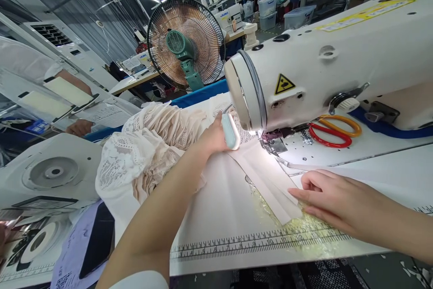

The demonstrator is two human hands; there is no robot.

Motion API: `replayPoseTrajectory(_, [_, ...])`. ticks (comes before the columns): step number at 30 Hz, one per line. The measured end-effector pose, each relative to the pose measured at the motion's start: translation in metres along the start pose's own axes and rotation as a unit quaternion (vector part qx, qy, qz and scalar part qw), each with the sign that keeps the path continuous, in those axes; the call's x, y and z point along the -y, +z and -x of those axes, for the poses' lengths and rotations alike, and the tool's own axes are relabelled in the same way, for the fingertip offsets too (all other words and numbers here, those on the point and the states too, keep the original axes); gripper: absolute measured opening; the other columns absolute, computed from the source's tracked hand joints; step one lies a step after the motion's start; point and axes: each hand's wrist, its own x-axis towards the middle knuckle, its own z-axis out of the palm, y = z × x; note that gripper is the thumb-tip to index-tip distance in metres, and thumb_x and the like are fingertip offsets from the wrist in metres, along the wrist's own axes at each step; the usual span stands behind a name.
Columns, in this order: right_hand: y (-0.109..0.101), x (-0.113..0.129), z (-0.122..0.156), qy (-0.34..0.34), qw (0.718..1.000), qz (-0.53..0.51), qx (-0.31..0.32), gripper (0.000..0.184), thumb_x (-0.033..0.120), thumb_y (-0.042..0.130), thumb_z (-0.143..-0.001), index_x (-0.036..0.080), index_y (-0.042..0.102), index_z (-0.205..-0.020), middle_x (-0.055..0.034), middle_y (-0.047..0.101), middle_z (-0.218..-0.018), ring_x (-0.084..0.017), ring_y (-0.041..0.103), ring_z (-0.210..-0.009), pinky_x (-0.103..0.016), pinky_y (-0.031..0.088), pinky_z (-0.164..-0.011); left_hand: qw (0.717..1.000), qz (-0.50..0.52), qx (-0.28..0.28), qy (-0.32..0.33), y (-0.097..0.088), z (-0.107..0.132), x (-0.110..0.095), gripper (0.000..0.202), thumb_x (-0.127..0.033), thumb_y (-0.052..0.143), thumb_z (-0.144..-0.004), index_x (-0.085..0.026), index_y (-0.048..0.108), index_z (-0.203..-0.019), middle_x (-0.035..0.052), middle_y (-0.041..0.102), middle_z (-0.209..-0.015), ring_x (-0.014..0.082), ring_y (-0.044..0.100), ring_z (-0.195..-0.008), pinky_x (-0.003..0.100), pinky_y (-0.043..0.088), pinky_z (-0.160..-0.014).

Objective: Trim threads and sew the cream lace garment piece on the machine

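A white industrial sewing machine [321, 59] stands on the table, its presser foot [274, 143] lit by a small lamp [230, 132]. A cream fabric strip [267, 181] runs from the foot toward me. My left hand [213, 138] presses flat on the fabric behind the lamp, beside a heap of cream lace cloth [149, 153]. My right hand [324, 196] lies flat, fingers together, on the near end of the strip, over a yellowish patch [304, 230]. Neither hand grips anything.
Red and orange scissors [333, 131] lie under the machine arm. A ruler scale [257, 241] runs along the table's front edge. A standing fan [186, 45] is behind the table. Another person's hand [79, 127] holds papers at left. A dark phone [98, 239] lies at lower left.
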Motion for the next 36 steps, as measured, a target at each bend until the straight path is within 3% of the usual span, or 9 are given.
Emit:
replayPoseTrajectory(3, [0.0, -0.002, -0.001, -0.01, 1.0, 0.006, 0.003, 0.015, 0.029, 0.041, -0.09, 0.024, 0.055, -0.089, -0.0024, 0.045, -0.079, -0.018, 0.045, -0.068, -0.027, 0.031, -0.054, 0.997, -0.019, -0.076, 0.007, 0.007, 0.029, -0.028, 0.046, -0.045, 0.047, -0.084, -0.02, 0.05, -0.123, 0.0094, 0.053, -0.123, 0.0276, 0.048, -0.114, 0.041, 0.042, -0.095])
replayPoseTrajectory(5, [0.0, -0.003, -0.003, -0.021, 1.0, 0.002, 0.003, 0.012, 0.028, 0.043, -0.089, 0.025, 0.054, -0.091, -0.0024, 0.045, -0.079, -0.018, 0.045, -0.068, -0.027, 0.031, -0.053, 0.989, -0.011, -0.091, 0.119, 0.02, 0.053, -0.051, 0.037, -0.035, 0.03, -0.092, -0.018, 0.056, -0.113, 0.0086, 0.054, -0.122, 0.0231, 0.05, -0.111, 0.036, 0.046, -0.089])
replayPoseTrajectory(8, [0.0, -0.002, -0.004, -0.023, 1.0, 0.014, -0.005, 0.01, 0.025, 0.043, -0.088, 0.023, 0.053, -0.087, -0.0028, 0.045, -0.079, -0.019, 0.046, -0.069, -0.027, 0.032, -0.054, 0.944, -0.014, -0.074, 0.32, 0.043, 0.081, -0.077, 0.038, -0.034, 0.03, -0.093, -0.012, 0.06, -0.102, 0.0092, 0.057, -0.116, 0.0192, 0.054, -0.099, 0.033, 0.048, -0.083])
replayPoseTrajectory(10, [0.002, -0.001, -0.004, -0.02, 0.999, 0.036, -0.02, 0.013, 0.026, 0.04, -0.088, 0.022, 0.052, -0.084, -0.0028, 0.045, -0.078, -0.019, 0.045, -0.067, -0.027, 0.03, -0.053, 0.924, -0.038, -0.079, 0.373, 0.055, 0.089, -0.084, 0.038, -0.038, 0.034, -0.092, -0.011, 0.06, -0.1, 0.0092, 0.058, -0.113, 0.0195, 0.055, -0.092, 0.034, 0.047, -0.077])
replayPoseTrajectory(13, [0.007, -0.002, -0.006, -0.029, 0.997, 0.063, -0.04, 0.015, 0.028, 0.04, -0.088, 0.023, 0.053, -0.085, -0.0021, 0.043, -0.073, -0.018, 0.043, -0.062, -0.026, 0.025, -0.049, 0.918, -0.075, -0.096, 0.377, 0.063, 0.089, -0.083, 0.037, -0.042, 0.037, -0.091, -0.012, 0.059, -0.097, 0.0077, 0.058, -0.113, 0.0198, 0.054, -0.089, 0.034, 0.044, -0.068])
replayPoseTrajectory(18, [0.011, -0.006, -0.014, -0.033, 0.993, 0.093, -0.065, 0.015, 0.028, 0.043, -0.086, 0.023, 0.057, -0.09, -0.0014, 0.044, -0.07, -0.017, 0.043, -0.057, -0.026, 0.02, -0.048, 0.912, -0.084, -0.117, 0.383, 0.063, 0.084, -0.076, 0.036, -0.042, 0.037, -0.091, -0.014, 0.059, -0.096, 0.0062, 0.057, -0.116, 0.0184, 0.053, -0.088, 0.033, 0.041, -0.067])
replayPoseTrajectory(24, [0.012, -0.01, -0.024, -0.015, 0.991, 0.129, -0.037, 0.026, 0.029, 0.045, -0.086, 0.026, 0.059, -0.108, 0.0003, 0.052, -0.061, -0.02, 0.05, -0.052, -0.026, 0.017, -0.046, 0.901, -0.088, -0.18, 0.384, 0.067, 0.08, -0.072, 0.033, -0.042, 0.042, -0.088, -0.014, 0.059, -0.091, 0.003, 0.06, -0.109, 0.0175, 0.051, -0.079, 0.032, 0.036, -0.058])
replayPoseTrajectory(30, [0.003, -0.006, -0.033, 0.03, 0.983, 0.175, 0.045, 0.042, 0.037, 0.052, -0.084, 0.028, 0.052, -0.125, 0.0006, 0.061, -0.058, -0.023, 0.055, -0.049, -0.028, 0.014, -0.042, 0.901, -0.101, -0.195, 0.373, 0.063, 0.074, -0.063, 0.028, -0.039, 0.046, -0.085, -0.016, 0.059, -0.092, 0.0013, 0.062, -0.107, 0.0166, 0.048, -0.073, 0.032, 0.031, -0.052])
replayPoseTrajectory(36, [-0.019, 0.011, -0.051, 0.081, 0.963, 0.192, 0.171, 0.052, 0.036, 0.048, -0.089, 0.021, 0.038, -0.138, -0.0043, 0.064, -0.062, -0.025, 0.06, -0.056, -0.03, 0.017, -0.041, 0.901, -0.113, -0.195, 0.37, 0.06, 0.065, -0.055, 0.024, -0.034, 0.046, -0.084, -0.017, 0.061, -0.09, -0.0008, 0.062, -0.109, 0.0156, 0.046, -0.068, 0.031, 0.032, -0.05])
